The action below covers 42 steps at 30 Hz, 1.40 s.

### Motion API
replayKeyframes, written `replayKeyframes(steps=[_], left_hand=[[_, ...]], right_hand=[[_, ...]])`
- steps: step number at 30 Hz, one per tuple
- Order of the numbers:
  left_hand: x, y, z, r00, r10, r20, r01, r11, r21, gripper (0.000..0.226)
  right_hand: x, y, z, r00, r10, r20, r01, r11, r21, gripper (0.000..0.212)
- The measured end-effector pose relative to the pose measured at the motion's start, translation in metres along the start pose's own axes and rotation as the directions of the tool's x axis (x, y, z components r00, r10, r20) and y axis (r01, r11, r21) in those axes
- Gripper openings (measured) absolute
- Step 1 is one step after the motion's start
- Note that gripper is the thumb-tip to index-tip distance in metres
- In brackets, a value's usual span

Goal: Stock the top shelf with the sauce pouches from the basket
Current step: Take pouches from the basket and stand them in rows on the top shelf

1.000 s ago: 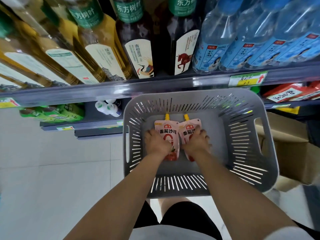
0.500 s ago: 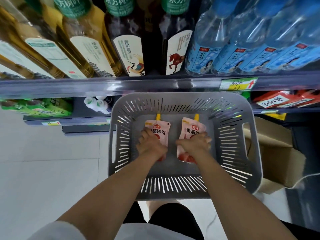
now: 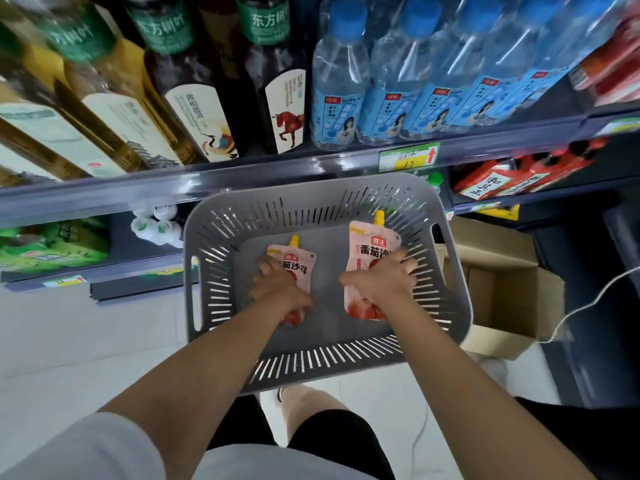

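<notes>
A grey slotted basket [image 3: 207, 271] sits below the shelves, in front of me. Two pink sauce pouches with yellow caps are in it. My left hand [image 3: 280, 289] is closed around the left pouch [image 3: 298, 265], which stays low near the basket floor. My right hand [image 3: 384, 282] grips the right pouch [image 3: 370, 247], which is raised and upright, its cap near the basket's far wall. The top shelf is out of view.
A shelf edge [image 3: 277, 171] above the basket carries tea bottles [image 3: 194, 98] and water bottles [image 3: 339, 91]. An open cardboard box [image 3: 502, 289] stands right of the basket. Red packets [image 3: 512, 174] lie on a lower shelf at right. A white cord [image 3: 581, 306] hangs nearby.
Both hands closed on the pouches and pulled them apart. The right pouch has risen and moved right; the left one has lifted only slightly.
</notes>
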State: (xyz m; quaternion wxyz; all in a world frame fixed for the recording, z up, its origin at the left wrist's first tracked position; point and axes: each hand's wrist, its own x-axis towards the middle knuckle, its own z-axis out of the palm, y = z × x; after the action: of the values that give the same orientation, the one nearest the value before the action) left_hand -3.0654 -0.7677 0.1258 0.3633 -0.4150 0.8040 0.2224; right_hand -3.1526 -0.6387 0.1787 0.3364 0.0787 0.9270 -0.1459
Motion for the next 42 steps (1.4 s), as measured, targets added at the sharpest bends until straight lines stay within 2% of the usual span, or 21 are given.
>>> replayKeyframes(steps=[3,7,12,16,20,23,26,28,30,33,35,39,42], left_hand=[[-0.011,-0.003,-0.014,0.997,0.068,0.040,-0.069,0.997,0.024,0.131],[-0.037,-0.008,-0.042,0.982,0.188,0.013,-0.188,0.982,0.002,0.120],[-0.092,-0.023,-0.097,0.932,0.328,-0.155,-0.338,0.940,-0.043,0.116],[-0.151,-0.038,-0.147,0.866,0.407,-0.291,-0.451,0.887,-0.102,0.116],[-0.209,-0.059,-0.186,0.714,0.482,-0.508,-0.610,0.784,-0.113,0.112],[-0.246,-0.072,-0.212,0.552,0.494,-0.672,-0.736,0.668,-0.114,0.118],[-0.273,-0.082,-0.243,0.373,0.421,-0.827,-0.825,0.558,-0.088,0.116],[-0.283,-0.084,-0.266,0.240,0.350,-0.905,-0.848,0.529,-0.021,0.114],[-0.287,-0.085,-0.293,0.122,0.263,-0.957,-0.849,0.527,0.037,0.111],[-0.283,-0.083,-0.335,0.026,0.155,-0.988,-0.849,0.525,0.060,0.113],[-0.277,-0.081,-0.361,0.003,0.122,-0.993,-0.858,0.510,0.060,0.113],[-0.257,-0.070,-0.398,0.050,0.061,-0.997,-0.881,0.473,-0.016,0.110],[-0.232,-0.060,-0.416,0.071,0.071,-0.995,-0.867,0.498,-0.026,0.114]], right_hand=[[-0.006,0.001,-0.005,1.000,0.009,-0.010,-0.009,0.998,0.066,0.122],[-0.026,-0.005,-0.021,0.999,-0.033,-0.041,0.036,0.998,0.058,0.122],[-0.066,-0.026,-0.058,0.979,-0.101,-0.175,0.130,0.978,0.164,0.125],[-0.110,-0.048,-0.103,0.923,-0.220,-0.314,0.293,0.934,0.205,0.122],[-0.165,-0.068,-0.147,0.828,-0.368,-0.423,0.491,0.840,0.231,0.130],[-0.210,-0.090,-0.177,0.727,-0.453,-0.516,0.624,0.749,0.222,0.135],[-0.249,-0.120,-0.201,0.613,-0.505,-0.607,0.750,0.613,0.247,0.139],[-0.269,-0.141,-0.215,0.534,-0.537,-0.653,0.816,0.531,0.230,0.139],[-0.282,-0.166,-0.227,0.491,-0.548,-0.678,0.848,0.480,0.226,0.130],[-0.296,-0.205,-0.239,0.437,-0.523,-0.732,0.876,0.433,0.213,0.124],[-0.302,-0.228,-0.242,0.417,-0.510,-0.753,0.889,0.401,0.221,0.125],[-0.305,-0.261,-0.239,0.421,-0.510,-0.750,0.892,0.384,0.240,0.126],[-0.298,-0.277,-0.230,0.429,-0.522,-0.737,0.889,0.387,0.244,0.126]])
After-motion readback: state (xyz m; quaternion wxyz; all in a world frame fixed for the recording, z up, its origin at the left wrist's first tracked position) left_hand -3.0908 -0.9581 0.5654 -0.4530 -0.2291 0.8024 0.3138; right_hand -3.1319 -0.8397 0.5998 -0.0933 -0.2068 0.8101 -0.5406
